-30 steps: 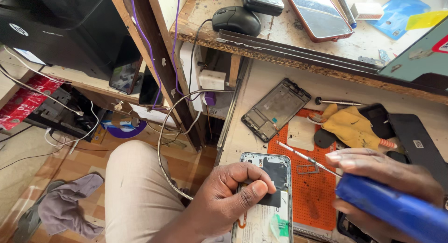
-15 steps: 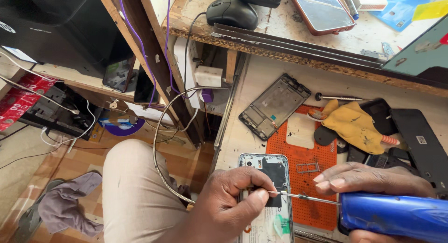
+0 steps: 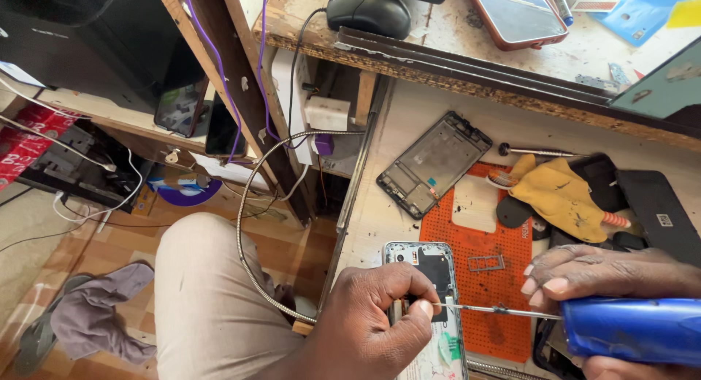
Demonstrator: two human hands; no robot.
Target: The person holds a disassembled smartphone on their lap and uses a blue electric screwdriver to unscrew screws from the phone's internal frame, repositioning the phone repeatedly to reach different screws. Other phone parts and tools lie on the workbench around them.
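Lying level, screwdriver (image 3: 584,323) tip pointing left at opened phone (image 3: 431,307), right hand (image 3: 621,278) gripping.

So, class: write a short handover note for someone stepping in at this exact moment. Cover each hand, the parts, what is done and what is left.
Left hand: pinches the screwdriver tip against the opened phone.
Right hand: grips the blue screwdriver.
Parts: phone lies partly on the orange mat; a bare phone frame lies beyond it, and a small metal tray rests on the mat.
Done: back cover off.
Left: screw work inside the phone.
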